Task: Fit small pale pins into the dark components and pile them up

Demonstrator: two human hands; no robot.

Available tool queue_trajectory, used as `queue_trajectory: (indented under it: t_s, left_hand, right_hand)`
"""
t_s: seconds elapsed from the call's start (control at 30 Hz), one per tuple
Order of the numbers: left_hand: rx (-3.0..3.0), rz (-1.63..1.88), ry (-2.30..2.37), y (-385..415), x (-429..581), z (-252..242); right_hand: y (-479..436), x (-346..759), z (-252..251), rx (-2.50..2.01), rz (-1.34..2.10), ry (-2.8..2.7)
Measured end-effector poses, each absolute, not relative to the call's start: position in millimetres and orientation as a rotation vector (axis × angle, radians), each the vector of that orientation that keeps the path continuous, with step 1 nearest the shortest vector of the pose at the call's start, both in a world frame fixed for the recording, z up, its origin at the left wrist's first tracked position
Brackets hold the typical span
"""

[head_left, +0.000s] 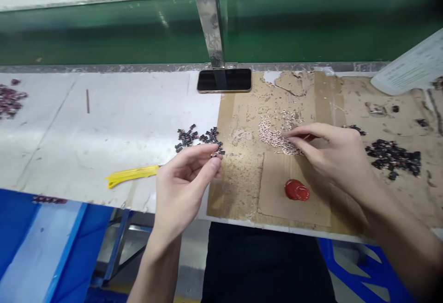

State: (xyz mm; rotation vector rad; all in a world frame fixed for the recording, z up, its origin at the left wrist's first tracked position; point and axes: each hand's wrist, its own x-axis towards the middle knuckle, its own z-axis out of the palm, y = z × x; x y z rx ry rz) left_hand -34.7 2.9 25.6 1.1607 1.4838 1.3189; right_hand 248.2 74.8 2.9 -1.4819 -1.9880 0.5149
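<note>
My left hand (187,183) is closed in a pinch, with a small black part (215,155) between thumb and fingertips. Behind those fingertips lies a loose pile of similar small black parts (187,136) on the white surface. My right hand (332,153) reaches over the cardboard, its thumb and forefinger pinched together at a spread of tiny copper-coloured pieces (273,134). Whatever it grips is too small to make out. Nearer the front, a blob of red paste (296,190) sits on a cardboard square (273,201).
Another heap of black parts (394,157) lies to the right. A phone (224,80) rests by the metal post (209,16). Yellow strips (133,175) lie left of my left hand, dark red parts (10,101) farther left. A white container (408,65) stands back right.
</note>
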Motion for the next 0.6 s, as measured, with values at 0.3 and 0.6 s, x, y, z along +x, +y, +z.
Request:
queue_trajectory:
  t_s: [0.3, 0.6]
  left_hand:
    - [1.879, 1.36, 1.192, 2.0, 46.9, 38.8]
    - [2.237, 1.235, 1.135, 1.5, 55.1, 33.2]
  right_hand:
    - [16.5, 266.2, 15.9, -1.249, 1.423, -1.167]
    - [-3.0, 255.8, 32.4, -1.282, 1.207, -1.286]
